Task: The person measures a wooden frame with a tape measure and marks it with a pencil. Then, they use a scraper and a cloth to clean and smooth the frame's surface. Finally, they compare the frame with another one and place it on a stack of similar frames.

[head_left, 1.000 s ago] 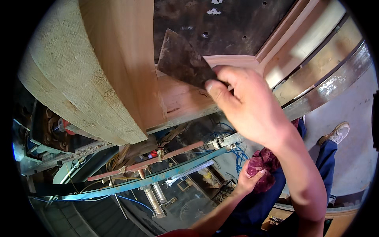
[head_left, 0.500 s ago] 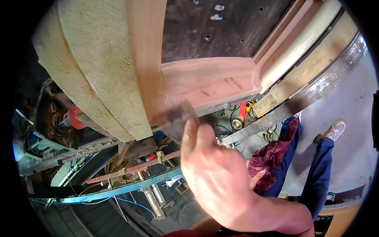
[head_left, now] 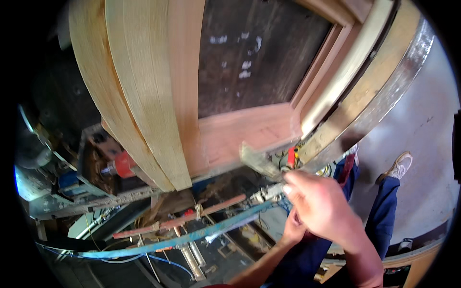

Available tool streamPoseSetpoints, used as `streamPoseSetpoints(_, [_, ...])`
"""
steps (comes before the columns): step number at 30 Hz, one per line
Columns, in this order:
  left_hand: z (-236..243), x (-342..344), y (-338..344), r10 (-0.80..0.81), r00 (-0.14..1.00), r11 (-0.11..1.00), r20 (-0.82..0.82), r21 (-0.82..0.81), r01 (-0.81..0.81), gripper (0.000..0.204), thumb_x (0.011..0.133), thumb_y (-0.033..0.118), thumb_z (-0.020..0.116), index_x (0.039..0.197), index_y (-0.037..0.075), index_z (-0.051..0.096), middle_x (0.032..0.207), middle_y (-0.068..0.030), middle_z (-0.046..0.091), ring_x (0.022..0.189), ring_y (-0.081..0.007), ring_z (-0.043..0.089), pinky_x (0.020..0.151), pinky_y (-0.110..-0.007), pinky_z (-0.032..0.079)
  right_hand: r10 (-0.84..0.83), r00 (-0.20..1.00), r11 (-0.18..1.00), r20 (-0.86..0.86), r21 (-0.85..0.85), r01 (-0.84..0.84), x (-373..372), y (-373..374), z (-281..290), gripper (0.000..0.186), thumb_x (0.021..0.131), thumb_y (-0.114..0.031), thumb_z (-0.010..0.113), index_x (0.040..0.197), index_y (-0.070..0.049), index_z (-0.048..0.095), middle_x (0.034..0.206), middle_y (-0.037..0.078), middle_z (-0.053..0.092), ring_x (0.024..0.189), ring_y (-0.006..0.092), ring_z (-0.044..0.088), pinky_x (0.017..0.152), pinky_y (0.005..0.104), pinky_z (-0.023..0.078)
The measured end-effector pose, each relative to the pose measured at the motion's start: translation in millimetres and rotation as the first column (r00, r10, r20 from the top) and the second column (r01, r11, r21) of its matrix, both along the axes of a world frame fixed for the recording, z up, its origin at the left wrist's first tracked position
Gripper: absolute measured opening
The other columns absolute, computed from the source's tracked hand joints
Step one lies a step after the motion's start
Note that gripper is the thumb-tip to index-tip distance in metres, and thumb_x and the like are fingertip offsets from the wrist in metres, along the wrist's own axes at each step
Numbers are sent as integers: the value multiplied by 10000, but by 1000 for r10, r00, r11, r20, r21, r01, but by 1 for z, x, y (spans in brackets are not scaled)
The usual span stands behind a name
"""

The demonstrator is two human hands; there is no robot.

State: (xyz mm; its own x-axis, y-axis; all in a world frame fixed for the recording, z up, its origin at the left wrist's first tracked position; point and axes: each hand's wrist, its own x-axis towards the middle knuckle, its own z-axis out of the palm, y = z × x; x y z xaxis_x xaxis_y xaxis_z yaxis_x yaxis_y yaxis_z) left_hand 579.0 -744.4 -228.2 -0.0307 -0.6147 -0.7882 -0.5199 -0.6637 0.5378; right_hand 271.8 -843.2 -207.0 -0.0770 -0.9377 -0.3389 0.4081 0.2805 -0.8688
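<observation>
My right hand [head_left: 324, 204] is closed on a thin, pale sheet [head_left: 259, 161] that looks like sandpaper. Blurred by motion, the sheet sticks out from the fingertips in front of the lower edge of a pinkish wooden frame [head_left: 235, 132]. Beneath and partly behind it is my left hand [head_left: 294, 228], fingers curled and mostly covered. Bits of a dark red cloth [head_left: 349, 170] show around the two hands, and it appears bunched in my left hand. The frame surrounds a dark panel [head_left: 249, 62] with white smudges.
A thick curved pale wooden piece [head_left: 144, 96] stands at the left. A curved metal rim [head_left: 379, 115] runs along the right. Below lie a blue curved bar [head_left: 177, 240] and metal rods. A red tool [head_left: 291, 157] and cables are behind my right hand. A red-ended clamp [head_left: 124, 164] is at left.
My right hand has pulled back from the frame's lower rail, down and to the right, bringing the sheet off the wood. The view has shifted, and the cloth is now mostly hidden.
</observation>
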Motion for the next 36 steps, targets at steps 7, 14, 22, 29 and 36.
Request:
streamPoseSetpoints(7, [18, -41, -24, -92, 992, 993, 83, 76, 86, 405, 958, 100, 792, 1285, 24, 565, 1164, -39, 659, 1081, -114, 625, 1003, -311, 514, -212, 970, 974, 118, -53, 219, -81, -66, -49, 307, 1094, -205, 518, 852, -19, 493, 699, 138, 578, 663, 289, 612, 678, 417, 493])
streamPoseSetpoints(14, [17, -49, -29, -198, 973, 978, 119, 92, 188, 415, 952, 99, 796, 1292, 26, 570, 1187, -38, 664, 1091, -112, 627, 1012, -310, 512, -209, 965, 970, -159, -157, 185, -144, -121, -63, 346, 1073, -256, 548, 940, 59, 604, 796, 268, 620, 797, 434, 649, 782, 491, 506])
streamPoseSetpoints(22, [19, -53, -41, -135, 987, 986, 83, 105, 126, 474, 960, 39, 761, 1369, 15, 523, 1238, -49, 661, 1136, -123, 637, 1040, -323, 506, -168, 954, 974, -250, -191, 122, -168, -139, -59, 331, 1043, -251, 577, 1037, 59, 696, 944, 315, 683, 921, 472, 679, 840, 502, 520])
streamPoseSetpoints(29, [20, -56, -46, -121, 990, 986, 72, 121, 112, 514, 953, 48, 773, 1391, 12, 506, 1252, -54, 660, 1147, -131, 643, 1044, -326, 511, -365, 889, 921, -278, -251, 299, -156, -160, -72, 274, 1003, -178, 593, 1076, 58, 711, 1006, 313, 696, 974, 491, 668, 860, 509, 511])
streamPoseSetpoints(36, [23, -60, -51, -51, 995, 994, 85, 104, 42, 419, 973, 38, 747, 1340, 11, 546, 1234, -47, 669, 1120, -114, 638, 1030, -315, 514, -444, 849, 864, -287, -389, 320, -150, -164, -86, 236, 970, -151, 625, 1085, 34, 718, 988, 298, 694, 965, 488, 658, 839, 495, 516])
